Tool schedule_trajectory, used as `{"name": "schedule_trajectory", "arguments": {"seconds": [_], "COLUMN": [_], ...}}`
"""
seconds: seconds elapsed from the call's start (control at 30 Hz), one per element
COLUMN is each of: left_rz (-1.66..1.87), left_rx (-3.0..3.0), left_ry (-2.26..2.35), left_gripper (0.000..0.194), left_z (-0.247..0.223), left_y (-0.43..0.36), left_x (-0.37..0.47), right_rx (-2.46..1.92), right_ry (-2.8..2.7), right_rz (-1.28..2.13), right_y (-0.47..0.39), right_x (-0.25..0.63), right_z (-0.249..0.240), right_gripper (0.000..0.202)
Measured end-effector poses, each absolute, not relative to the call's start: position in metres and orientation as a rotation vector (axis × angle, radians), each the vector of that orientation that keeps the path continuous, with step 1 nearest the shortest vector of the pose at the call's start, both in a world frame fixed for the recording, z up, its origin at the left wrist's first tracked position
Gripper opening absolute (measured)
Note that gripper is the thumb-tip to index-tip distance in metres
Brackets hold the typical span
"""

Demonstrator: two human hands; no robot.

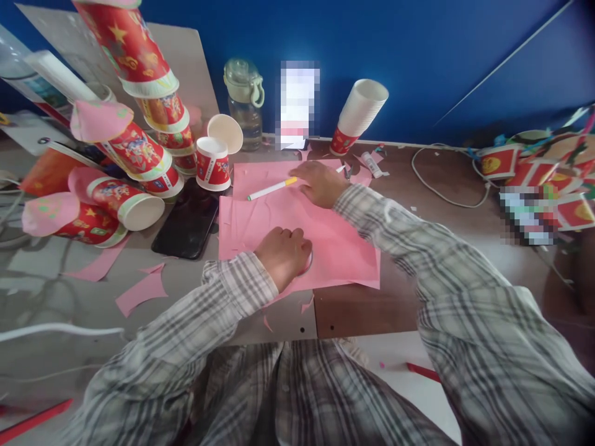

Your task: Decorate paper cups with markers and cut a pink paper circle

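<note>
My left hand (284, 255) is closed in a fist on the pink paper (344, 248), its fingers curled under. A small, pale rounded edge shows by its thumb side, but the thing itself is mostly hidden. Farther up the sheets, my right hand (320, 183) has its fingers bent round the yellow end of a white marker (269, 189), which lies slanted to the left across the paper. The pink sheets overlap, and cut lines or creases run over their left part.
Left of the paper lie a black phone (186, 223) and several red paper cups (139, 148), some with pink tops. A water bottle (245, 105), a bright blurred screen (297, 102) and stacked cups (360, 114) stand behind. Paper scraps (142, 291) and a cable (446, 198) lie around.
</note>
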State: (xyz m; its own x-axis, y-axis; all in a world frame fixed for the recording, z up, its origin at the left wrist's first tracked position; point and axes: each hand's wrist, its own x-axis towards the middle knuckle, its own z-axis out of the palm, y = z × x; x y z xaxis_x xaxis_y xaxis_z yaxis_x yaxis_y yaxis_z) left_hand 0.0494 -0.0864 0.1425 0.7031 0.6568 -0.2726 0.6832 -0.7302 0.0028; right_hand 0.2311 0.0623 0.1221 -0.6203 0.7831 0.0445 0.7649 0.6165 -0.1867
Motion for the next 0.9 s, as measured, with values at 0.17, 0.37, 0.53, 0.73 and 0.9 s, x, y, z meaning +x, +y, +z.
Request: {"name": "schedule_trajectory", "arguments": {"seconds": [0.17,0.37,0.53,0.73,0.9], "left_rz": [-0.175,-0.132,-0.150,-0.203,-0.244], "left_rx": [2.877,2.849,2.830,2.822,2.805], "left_ry": [1.074,1.058,1.044,0.968,0.961], "left_gripper": [0.042,0.040,0.038,0.044,0.054], "left_z": [0.133,0.131,0.132,0.132,0.134], "left_y": [-0.092,-0.094,-0.093,-0.085,-0.086], "left_x": [0.040,0.035,0.035,0.033,0.033], "right_rx": [-1.219,-1.256,-1.324,-1.428,-1.441], "right_ry": [-2.966,-2.995,-2.809,-2.766,-2.788], "right_rz": [0.099,0.185,0.311,0.328,0.323], "right_y": [0.087,0.092,0.088,0.081,0.076], "right_x": [0.196,0.195,0.208,0.221,0.218], "right_z": [0.109,0.106,0.105,0.107,0.106], "right_gripper": [0.046,0.040,0.042,0.040,0.040]}}
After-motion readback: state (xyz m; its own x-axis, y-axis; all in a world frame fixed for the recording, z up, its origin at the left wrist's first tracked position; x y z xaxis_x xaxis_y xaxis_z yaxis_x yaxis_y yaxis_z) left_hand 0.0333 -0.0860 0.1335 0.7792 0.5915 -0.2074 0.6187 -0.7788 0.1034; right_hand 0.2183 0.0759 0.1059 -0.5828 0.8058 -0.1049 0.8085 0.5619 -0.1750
